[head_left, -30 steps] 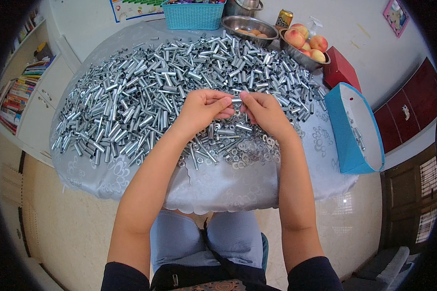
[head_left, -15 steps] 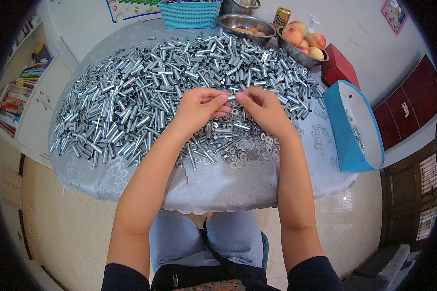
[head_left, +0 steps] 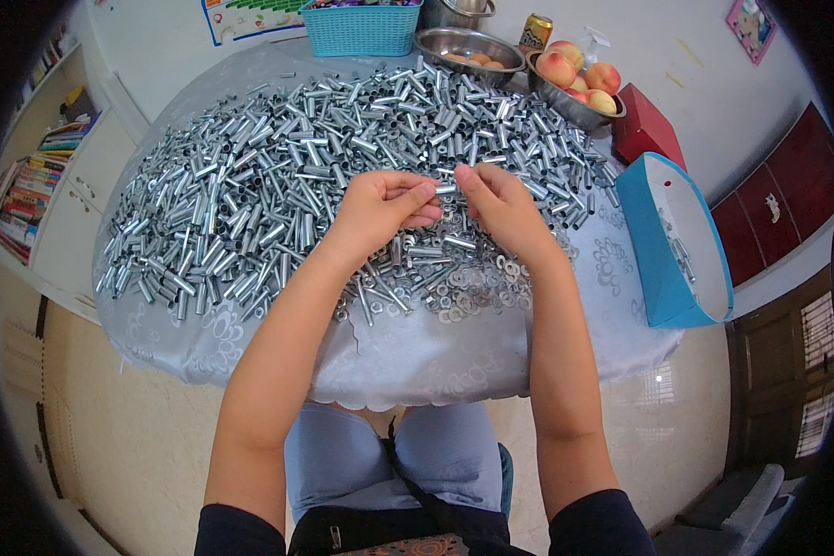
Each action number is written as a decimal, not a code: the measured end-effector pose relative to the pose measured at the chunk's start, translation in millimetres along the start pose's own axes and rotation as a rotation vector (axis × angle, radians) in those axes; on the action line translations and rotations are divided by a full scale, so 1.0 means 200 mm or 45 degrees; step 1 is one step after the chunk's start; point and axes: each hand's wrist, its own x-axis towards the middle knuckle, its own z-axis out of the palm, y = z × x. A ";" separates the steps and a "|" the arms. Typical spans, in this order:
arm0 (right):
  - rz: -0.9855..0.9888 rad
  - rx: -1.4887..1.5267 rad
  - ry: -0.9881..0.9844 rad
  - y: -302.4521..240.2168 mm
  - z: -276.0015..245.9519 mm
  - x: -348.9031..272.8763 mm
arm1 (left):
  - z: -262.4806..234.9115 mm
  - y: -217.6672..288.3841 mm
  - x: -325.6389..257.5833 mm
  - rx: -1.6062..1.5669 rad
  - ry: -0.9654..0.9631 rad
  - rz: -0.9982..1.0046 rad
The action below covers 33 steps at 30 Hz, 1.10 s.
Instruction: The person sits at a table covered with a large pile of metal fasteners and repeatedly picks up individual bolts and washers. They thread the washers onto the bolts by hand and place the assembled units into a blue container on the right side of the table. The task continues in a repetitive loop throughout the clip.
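Observation:
Over the pile, my left hand (head_left: 389,202) pinches a short shiny metal sleeve (head_left: 446,189) between thumb and fingers, its free end pointing right. Close to that end is my right hand (head_left: 499,202), its thumb and fingers drawn together; what they hold, if anything, is too small to make out. Beneath and around both hands spreads a heap of metal sleeves (head_left: 250,176), mixed with some thin bolts. Flat washers (head_left: 459,287) lie in a looser patch nearer to me, just below the hands.
A blue open box (head_left: 653,250) with a few metal parts inside stands at the right table edge. Behind it are a red box (head_left: 647,128), a bowl of peaches (head_left: 574,100), a bowl of eggs (head_left: 431,39), a yellow can (head_left: 536,32) and a turquoise basket (head_left: 360,33).
My right thumb has lifted slightly up and away from the sleeve's right end, which now shows more. My left hand keeps its pinch in nearly the same place.

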 end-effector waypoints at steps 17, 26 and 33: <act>0.156 0.131 -0.116 -0.03 -0.02 -0.01 | -0.01 -0.02 0.01 0.003 -0.049 -0.038; 0.031 0.102 -0.083 0.00 0.01 -0.01 | -0.01 -0.02 0.01 -0.004 -0.030 -0.041; 0.323 0.099 -0.116 -0.01 0.00 0.00 | -0.01 -0.04 0.01 0.028 -0.074 0.059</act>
